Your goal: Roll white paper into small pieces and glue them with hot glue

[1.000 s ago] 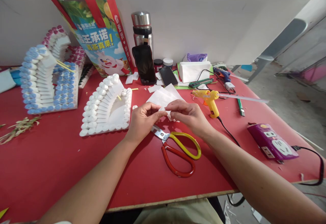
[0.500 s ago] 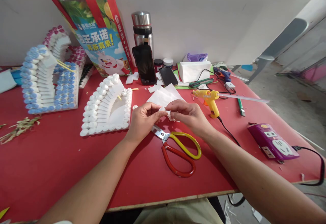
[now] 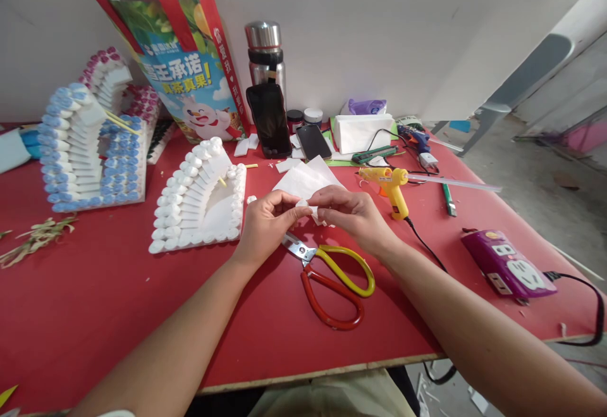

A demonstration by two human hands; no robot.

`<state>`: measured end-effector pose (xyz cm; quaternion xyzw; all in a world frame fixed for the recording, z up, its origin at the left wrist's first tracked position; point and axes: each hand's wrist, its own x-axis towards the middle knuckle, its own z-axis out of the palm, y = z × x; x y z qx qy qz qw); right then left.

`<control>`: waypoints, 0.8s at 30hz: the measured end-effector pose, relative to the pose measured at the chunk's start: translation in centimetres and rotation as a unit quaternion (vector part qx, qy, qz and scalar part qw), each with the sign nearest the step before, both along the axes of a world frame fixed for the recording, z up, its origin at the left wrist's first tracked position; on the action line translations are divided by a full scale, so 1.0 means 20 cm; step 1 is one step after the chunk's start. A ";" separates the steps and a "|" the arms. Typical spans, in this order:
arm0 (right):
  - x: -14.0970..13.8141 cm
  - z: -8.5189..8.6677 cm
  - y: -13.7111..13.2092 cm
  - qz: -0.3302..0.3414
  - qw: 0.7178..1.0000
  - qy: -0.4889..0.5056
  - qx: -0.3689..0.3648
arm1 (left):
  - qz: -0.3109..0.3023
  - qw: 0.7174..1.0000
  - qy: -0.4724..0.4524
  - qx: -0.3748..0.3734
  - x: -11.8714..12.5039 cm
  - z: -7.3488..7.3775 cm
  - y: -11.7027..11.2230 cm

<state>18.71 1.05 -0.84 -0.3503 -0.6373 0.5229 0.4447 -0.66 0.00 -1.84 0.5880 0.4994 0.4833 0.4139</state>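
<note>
Between the fingertips of my left hand [image 3: 268,219] and my right hand [image 3: 349,216] is a small white piece [image 3: 302,203], like rolled tissue paper. Both hands pinch it, and the fingers partly cover it. Beneath the hands lie white paper sheets [image 3: 303,178]. The scissors [image 3: 339,276], with one yellow and one red handle, rest on the table just below, blade tips hidden by my left hand. To the left stands a white model staircase [image 3: 196,205], edged with rounded white rolls.
A yellow glue gun [image 3: 389,184] lies to the right on the red table [image 3: 156,316], and a purple power strip [image 3: 509,265] beyond. Behind are a phone [image 3: 269,121], a steel flask [image 3: 263,43] and a shopping bag [image 3: 190,75]. A blue-and-white model [image 3: 90,151] stands left.
</note>
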 end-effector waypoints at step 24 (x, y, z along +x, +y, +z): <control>0.00 0.01 -0.01 0.004 1.000 0.009 -0.012 | -0.018 1.000 -0.016 -0.009 0.00 0.02 0.00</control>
